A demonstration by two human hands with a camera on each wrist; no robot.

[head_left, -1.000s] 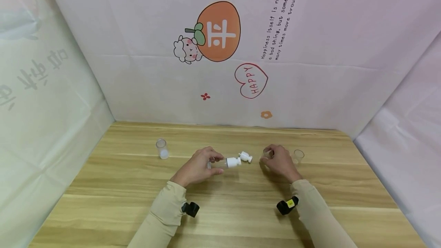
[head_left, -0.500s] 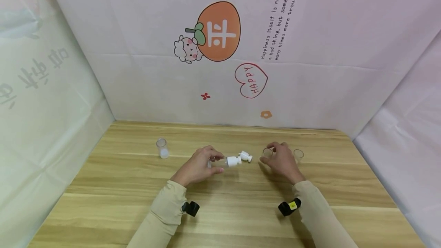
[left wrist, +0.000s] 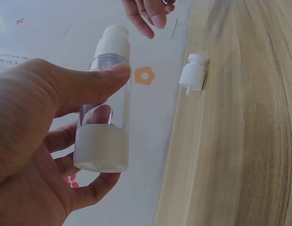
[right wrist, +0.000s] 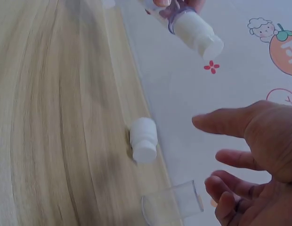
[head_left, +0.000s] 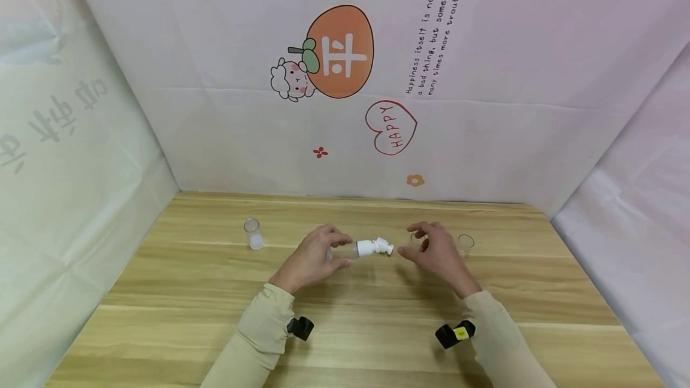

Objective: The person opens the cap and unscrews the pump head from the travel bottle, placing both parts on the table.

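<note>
My left hand [head_left: 312,259] grips a clear bottle [left wrist: 103,146] with a white base and a white neck piece, its thumb across the front and fingers behind. The bottle is held above the table, its white end [head_left: 365,248] toward the right. A loose white pump top [left wrist: 193,74] lies on the wood, partly overlapped by the bottle end in the head view. My right hand [head_left: 435,254] hangs with spread, loosely bent fingers and nothing between them. Beside and below it, a clear cylindrical cap [right wrist: 172,203] stands on the table, partly hidden by the fingers in the head view.
Another clear cap [head_left: 466,241] stands right of my right hand. At the far left is a clear container [head_left: 253,234] with a white part at its bottom. A printed cloth wall [head_left: 242,136] rises behind the wooden table [head_left: 366,328].
My right hand has let go of the clear cap, its fingers have spread, and it has shifted slightly left. The left hand with the bottle has barely moved.
</note>
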